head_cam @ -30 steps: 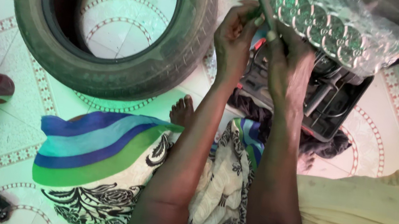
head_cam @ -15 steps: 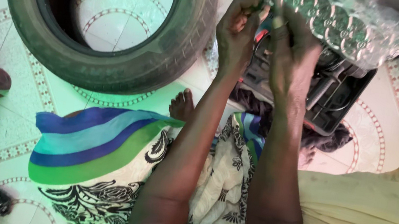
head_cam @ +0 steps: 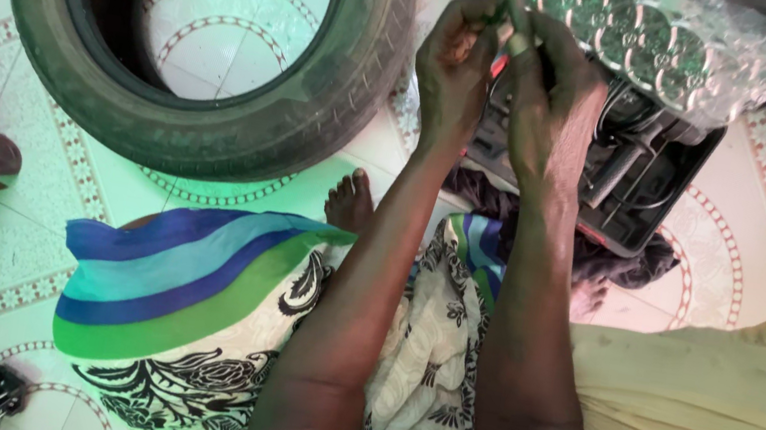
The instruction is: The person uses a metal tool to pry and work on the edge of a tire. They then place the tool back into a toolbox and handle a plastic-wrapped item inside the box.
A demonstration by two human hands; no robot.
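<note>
Head view: left hand (head_cam: 456,64) and right hand (head_cam: 552,99) both curled closed around slim grey metal rod (head_cam: 513,7); black open tool case (head_cam: 648,199) just beyond.

Your only package is the clear plastic bag (head_cam: 671,46) at the top right, resting on the black case (head_cam: 612,168). It's crinkled and glossy, packed with rows of round silver-green discs. You have no labels, signs or screens here.
</note>
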